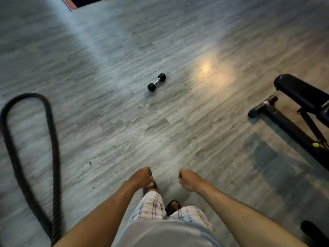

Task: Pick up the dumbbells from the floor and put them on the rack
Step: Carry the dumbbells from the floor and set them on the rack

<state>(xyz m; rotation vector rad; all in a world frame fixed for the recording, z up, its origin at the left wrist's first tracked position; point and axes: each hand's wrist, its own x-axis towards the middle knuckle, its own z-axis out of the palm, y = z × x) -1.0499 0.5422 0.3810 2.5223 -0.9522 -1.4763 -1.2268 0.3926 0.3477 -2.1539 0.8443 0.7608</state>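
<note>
A small black hex dumbbell (156,81) with a chrome handle lies alone on the grey wood-look floor, well ahead of me near the middle of the view. My left hand (141,177) and my right hand (187,179) hang low in front of my body, both with fingers curled in and nothing in them. Both hands are far short of the dumbbell. No rack is in view.
A thick black battle rope (28,157) loops along the floor on the left. A black weight bench (300,93) with its floor bar (263,106) stands at the right. My sandalled feet are below my hands. A dark mat edge (71,4) shows at the top.
</note>
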